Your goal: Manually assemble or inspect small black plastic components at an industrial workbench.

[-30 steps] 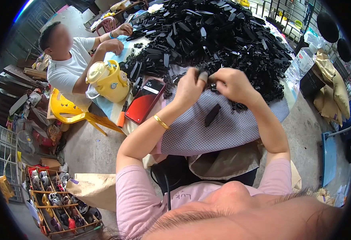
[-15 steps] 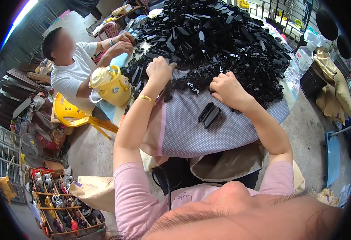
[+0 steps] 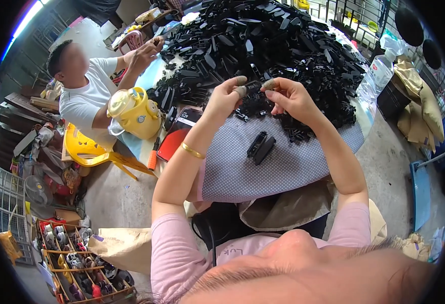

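My left hand (image 3: 226,97) and my right hand (image 3: 289,96) face each other over the near edge of a heap of black plastic parts (image 3: 243,35). Beige covers sit on some fingertips. Between the hands a small black plastic part (image 3: 253,87) shows against the heap. My fingers are closed at its two ends, though the dark background blurs its outline. Below, on the grey-blue dotted cloth (image 3: 232,172), lie two long black plastic pieces (image 3: 261,147) side by side.
Left of my arm are a red-and-black box (image 3: 178,137), an orange-handled tool (image 3: 153,158) and a yellow jug (image 3: 137,114). A person in a white shirt (image 3: 83,104) works at the left. A clear plastic bottle (image 3: 377,76) stands at the right edge.
My hands have come together from apart, the left moving right and toward me. The red-and-black box is now uncovered. The other person's hands have risen from the heap.
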Action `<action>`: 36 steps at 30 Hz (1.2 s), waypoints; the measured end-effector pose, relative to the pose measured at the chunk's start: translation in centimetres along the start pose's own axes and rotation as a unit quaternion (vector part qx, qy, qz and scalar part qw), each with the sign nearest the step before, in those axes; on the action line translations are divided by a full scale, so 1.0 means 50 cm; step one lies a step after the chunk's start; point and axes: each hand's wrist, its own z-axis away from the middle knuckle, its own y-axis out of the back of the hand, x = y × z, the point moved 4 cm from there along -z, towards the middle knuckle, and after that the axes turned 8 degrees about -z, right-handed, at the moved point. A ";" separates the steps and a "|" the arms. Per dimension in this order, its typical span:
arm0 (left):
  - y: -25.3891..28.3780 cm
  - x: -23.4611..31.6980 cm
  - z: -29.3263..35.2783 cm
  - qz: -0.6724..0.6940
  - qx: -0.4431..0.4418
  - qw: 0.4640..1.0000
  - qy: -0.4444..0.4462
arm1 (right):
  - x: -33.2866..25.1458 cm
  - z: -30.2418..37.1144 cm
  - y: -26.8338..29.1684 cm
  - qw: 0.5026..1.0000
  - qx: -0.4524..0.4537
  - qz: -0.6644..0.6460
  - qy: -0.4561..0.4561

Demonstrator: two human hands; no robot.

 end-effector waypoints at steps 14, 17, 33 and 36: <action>-0.015 -0.033 0.022 0.255 -0.143 0.955 0.049 | 0.014 0.004 -0.018 0.991 0.048 0.095 0.076; -0.023 -0.028 0.027 0.302 -0.163 0.938 0.040 | -0.006 0.015 -0.037 0.960 0.054 0.208 0.183; -0.056 0.004 0.059 -0.109 0.083 0.990 -0.039 | 0.003 0.036 -0.074 0.846 -0.009 0.480 0.234; -0.049 0.011 0.059 -0.169 0.139 0.973 -0.079 | -0.004 0.042 -0.089 0.822 -0.071 0.502 0.259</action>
